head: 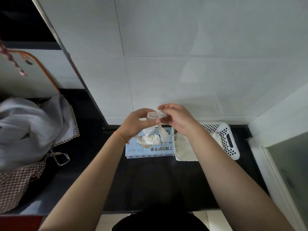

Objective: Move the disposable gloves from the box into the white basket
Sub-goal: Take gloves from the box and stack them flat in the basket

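Fingers (143, 116) of my left hand (133, 124) pinch one edge of a thin, see-through glove (155, 115), and the fingers of my right hand (176, 119) pinch its other edge, so the glove is stretched between both hands in the air. Its lower end trails down in a narrow strip toward the box (150, 145), and I cannot tell whether that strip is free of the opening or not. Both hands hover above the far end of the box, close together, thumbs toward each other.

Below them the box lies flat on the dark surface (150, 180), its printed side facing me, with more crumpled white gloves bulging out of the opening in its top. Just to the right of the box, touching or nearly so, stands the white basket (230, 142), with round holes in its wall and a slot handle. Pale gloves (185, 150) already lie inside it; my right forearm crosses over its near-left part and hides some of them.

A thin red string (120, 135) circles my left wrist. Far to the left on the surface sits a checked fabric bin (15, 185) heaped with grey cloth (28, 124). White wall tiles (183, 55) rise behind everything.
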The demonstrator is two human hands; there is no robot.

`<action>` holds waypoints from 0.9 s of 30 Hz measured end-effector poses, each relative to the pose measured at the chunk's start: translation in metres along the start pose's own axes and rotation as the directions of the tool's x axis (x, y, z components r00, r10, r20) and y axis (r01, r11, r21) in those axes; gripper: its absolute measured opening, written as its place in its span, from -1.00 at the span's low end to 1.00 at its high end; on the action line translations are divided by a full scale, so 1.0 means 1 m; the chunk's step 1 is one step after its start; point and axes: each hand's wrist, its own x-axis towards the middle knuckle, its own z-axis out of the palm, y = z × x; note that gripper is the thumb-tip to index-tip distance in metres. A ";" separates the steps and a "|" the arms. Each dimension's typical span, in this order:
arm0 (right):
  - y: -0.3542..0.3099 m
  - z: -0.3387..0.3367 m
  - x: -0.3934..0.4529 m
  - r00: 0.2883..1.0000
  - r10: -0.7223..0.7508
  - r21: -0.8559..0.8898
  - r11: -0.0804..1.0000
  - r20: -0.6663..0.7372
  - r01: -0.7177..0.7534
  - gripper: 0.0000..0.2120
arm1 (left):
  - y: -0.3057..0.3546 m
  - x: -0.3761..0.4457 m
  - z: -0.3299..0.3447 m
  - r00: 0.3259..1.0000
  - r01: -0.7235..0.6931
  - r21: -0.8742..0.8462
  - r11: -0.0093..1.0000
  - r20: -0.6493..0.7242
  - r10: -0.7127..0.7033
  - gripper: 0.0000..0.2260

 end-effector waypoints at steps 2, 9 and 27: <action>-0.002 0.000 -0.001 1.000 -0.002 0.003 1.000 -0.008 0.002 -0.75 | -0.002 0.001 -0.002 0.998 -0.019 0.067 0.998 -0.066 0.023 -0.82; -0.011 -0.011 -0.010 0.992 0.036 -0.562 0.826 0.123 0.040 -0.50 | 0.016 -0.001 -0.006 0.993 -0.050 0.075 0.996 -0.106 0.058 -0.84; -0.020 -0.037 -0.020 0.999 0.013 -0.675 0.738 0.031 0.011 -0.85 | -0.004 0.008 0.021 0.981 0.074 0.383 0.921 0.140 -0.137 -0.60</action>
